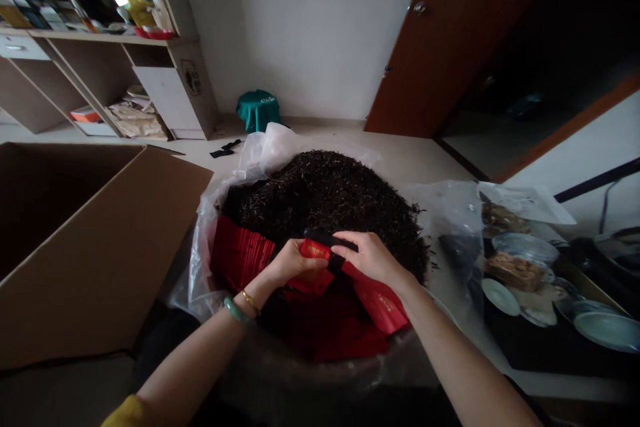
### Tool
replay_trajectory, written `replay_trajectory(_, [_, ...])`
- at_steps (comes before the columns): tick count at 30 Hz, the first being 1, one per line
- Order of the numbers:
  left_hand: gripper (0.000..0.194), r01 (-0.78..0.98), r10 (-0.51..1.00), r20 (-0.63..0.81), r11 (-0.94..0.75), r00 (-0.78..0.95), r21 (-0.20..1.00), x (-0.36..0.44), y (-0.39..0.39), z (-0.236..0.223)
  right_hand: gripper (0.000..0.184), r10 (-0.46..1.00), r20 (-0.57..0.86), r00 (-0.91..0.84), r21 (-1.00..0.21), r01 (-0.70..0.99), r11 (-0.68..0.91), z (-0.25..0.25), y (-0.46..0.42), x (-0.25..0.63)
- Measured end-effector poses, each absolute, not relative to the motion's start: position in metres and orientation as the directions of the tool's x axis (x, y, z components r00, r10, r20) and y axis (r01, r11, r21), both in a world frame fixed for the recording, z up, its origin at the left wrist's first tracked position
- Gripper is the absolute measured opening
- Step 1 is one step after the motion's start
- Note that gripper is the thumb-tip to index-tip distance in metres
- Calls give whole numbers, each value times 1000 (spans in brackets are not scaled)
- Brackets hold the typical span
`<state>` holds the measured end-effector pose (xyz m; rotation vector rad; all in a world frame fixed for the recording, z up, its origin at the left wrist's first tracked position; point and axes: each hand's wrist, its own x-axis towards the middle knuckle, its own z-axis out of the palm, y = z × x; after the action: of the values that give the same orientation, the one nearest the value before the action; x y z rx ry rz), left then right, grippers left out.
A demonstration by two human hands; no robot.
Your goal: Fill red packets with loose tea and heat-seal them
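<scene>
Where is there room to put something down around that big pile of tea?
Open floor lies beyond the tea heap, between the cardboard box and the door. It's crowded around the left hand and right hand, among the red packets, and on the black tray of dishes.

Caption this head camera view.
Left hand and right hand hold a glossy red packet over dark loose tea leaves in clear plastic.
</scene>
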<state>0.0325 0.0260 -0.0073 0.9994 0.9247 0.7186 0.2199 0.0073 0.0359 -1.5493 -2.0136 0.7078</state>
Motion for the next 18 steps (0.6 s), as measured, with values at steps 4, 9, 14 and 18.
replay_trajectory(4, [42,-83,844,-301,373,443,924,32,26,-7,34,960,18,-280,-786,590,187,34,10,226])
replay_trajectory(9, [40,-75,836,-288,362,467,929,32,25,-7,36,962,-13,-272,-805,574,151,35,11,227])
replay_trajectory(14, [41,-47,834,-308,368,458,928,32,25,-9,30,969,10,-246,-748,642,171,35,8,215])
replay_trajectory(18, [43,-32,845,-305,354,439,935,32,25,-9,28,974,42,-223,-707,682,187,36,8,212])
